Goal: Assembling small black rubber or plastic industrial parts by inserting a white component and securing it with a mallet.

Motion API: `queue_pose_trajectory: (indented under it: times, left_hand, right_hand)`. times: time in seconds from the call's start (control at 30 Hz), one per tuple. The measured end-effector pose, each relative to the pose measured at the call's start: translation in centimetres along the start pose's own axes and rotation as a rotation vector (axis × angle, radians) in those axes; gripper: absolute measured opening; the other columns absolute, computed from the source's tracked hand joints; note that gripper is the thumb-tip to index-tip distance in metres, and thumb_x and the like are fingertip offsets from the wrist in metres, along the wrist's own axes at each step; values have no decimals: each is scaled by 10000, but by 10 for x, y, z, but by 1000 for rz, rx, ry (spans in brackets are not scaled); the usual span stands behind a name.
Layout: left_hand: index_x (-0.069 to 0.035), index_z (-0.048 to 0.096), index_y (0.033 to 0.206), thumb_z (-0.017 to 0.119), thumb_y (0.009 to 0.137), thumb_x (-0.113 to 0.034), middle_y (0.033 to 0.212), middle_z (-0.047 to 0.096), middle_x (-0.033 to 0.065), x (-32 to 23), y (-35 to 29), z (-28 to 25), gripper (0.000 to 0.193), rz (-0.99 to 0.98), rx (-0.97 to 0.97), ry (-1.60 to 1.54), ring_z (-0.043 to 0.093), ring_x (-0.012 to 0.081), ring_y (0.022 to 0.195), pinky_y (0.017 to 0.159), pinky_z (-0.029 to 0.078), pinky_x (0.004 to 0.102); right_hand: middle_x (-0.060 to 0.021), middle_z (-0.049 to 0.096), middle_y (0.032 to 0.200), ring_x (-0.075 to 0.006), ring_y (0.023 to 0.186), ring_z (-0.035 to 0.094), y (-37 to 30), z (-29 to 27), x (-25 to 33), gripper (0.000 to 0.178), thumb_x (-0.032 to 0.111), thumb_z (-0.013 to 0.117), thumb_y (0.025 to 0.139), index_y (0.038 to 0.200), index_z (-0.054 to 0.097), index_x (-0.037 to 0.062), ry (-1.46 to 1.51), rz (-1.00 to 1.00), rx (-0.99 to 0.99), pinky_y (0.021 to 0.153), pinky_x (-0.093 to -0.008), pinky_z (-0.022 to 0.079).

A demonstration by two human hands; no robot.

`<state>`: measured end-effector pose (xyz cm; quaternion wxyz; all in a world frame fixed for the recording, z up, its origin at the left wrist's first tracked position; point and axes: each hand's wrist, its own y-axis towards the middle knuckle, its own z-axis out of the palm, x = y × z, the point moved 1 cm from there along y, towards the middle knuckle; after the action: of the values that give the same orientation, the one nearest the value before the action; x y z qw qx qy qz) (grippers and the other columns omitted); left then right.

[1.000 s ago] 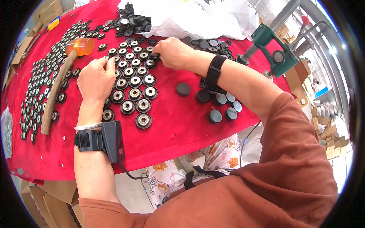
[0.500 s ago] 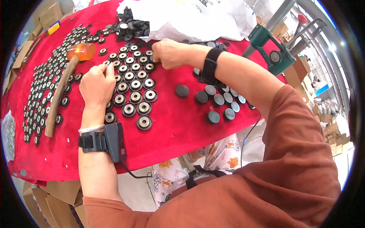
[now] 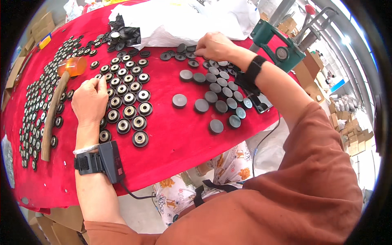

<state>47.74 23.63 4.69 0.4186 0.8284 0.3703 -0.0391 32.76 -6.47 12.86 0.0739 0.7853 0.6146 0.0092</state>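
My left hand (image 3: 90, 100) rests at the left edge of several staggered rows of round black caps with metal bearings (image 3: 129, 98) set in them. Its fingers are curled and its thumb lies close to the forefinger; whatever is between the tips is hidden. Farther back, my right hand (image 3: 216, 47) reaches to a loose group of dark caps (image 3: 179, 56). Its fingers are bent down against the caps at the group's right side, and I cannot make out what they pinch. Smooth grey discs (image 3: 211, 96) lie below my right wrist.
A mallet with an orange head (image 3: 72, 66) and wooden handle lies left of my left hand, over many more bearing caps (image 3: 37, 110). A white bag (image 3: 175, 24) and a black heap of caps (image 3: 130, 36) are at the back. A green press (image 3: 281, 49) stands at right.
My right hand has moved right, from the top of the bearing rows to the loose dark caps. My left hand stays beside the rows. The whole view has shifted slightly.
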Motion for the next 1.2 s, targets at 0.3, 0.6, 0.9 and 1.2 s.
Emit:
queue_pose_trajectory:
  times: [0.3, 0.6, 0.9, 1.2]
  left_hand:
    - [-53, 630, 719, 583, 845, -300, 718, 616, 130, 1, 0, 1, 281, -17, 21, 18, 613, 328, 682, 600, 465, 432]
    - [-53, 646, 749, 580, 842, -301, 755, 634, 131, -1, 0, -1, 273, -46, 38, -22, 621, 335, 710, 628, 470, 435]
    - [-52, 659, 774, 584, 846, -314, 760, 638, 144, 3, -2, -1, 281, -25, 13, -5, 622, 332, 701, 624, 473, 418]
    - [-52, 659, 768, 589, 855, -319, 719, 630, 149, 0, -1, -3, 289, -42, 21, -37, 622, 322, 663, 601, 466, 406]
  right_hand:
    - [-150, 663, 752, -278, 766, 646, 18, 33, 15, 425, 408, 749, 638, 829, 690, 34, -10, 139, 186, 731, -353, 508]
    - [-182, 661, 832, -318, 797, 641, 22, 37, 119, 215, 163, 573, 811, 962, 680, 54, 162, -289, -158, 758, -404, 507]
    - [-180, 632, 736, -351, 712, 626, 13, 33, 139, 262, 85, 542, 753, 985, 660, 56, -53, -359, 88, 668, -403, 504]
    - [-256, 594, 1033, -331, 828, 633, 8, 45, 129, 561, 16, 526, 608, 1161, 505, -76, -95, -465, 199, 715, -393, 494]
